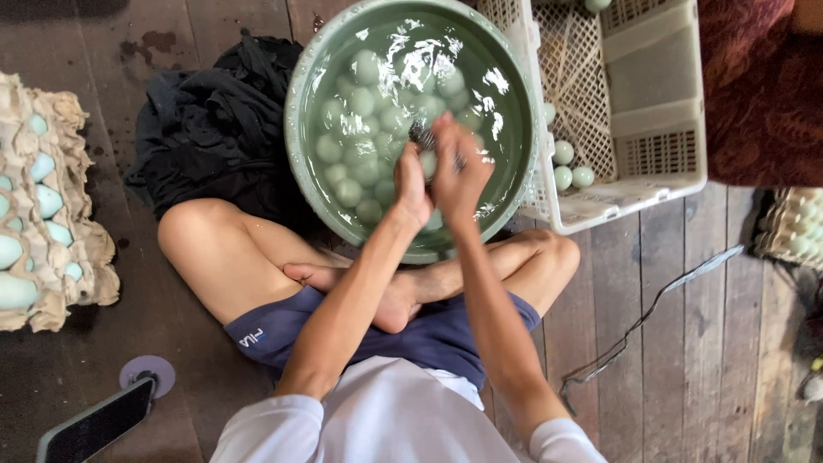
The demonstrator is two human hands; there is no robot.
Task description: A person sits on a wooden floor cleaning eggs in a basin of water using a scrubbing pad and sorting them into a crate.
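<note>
A pale green egg (428, 163) sits over the water-filled green basin (300, 129), gripped by the left hand (411, 187); the right hand (460, 167) closes on a dark scrubber (422, 135) against it. A white plastic crate (660, 111) stands right, egg trays (51, 197) far left.

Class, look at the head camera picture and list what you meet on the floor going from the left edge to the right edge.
Egg trays → black cloth → green basin of eggs in water → white crate → cable → another egg tray.
</note>
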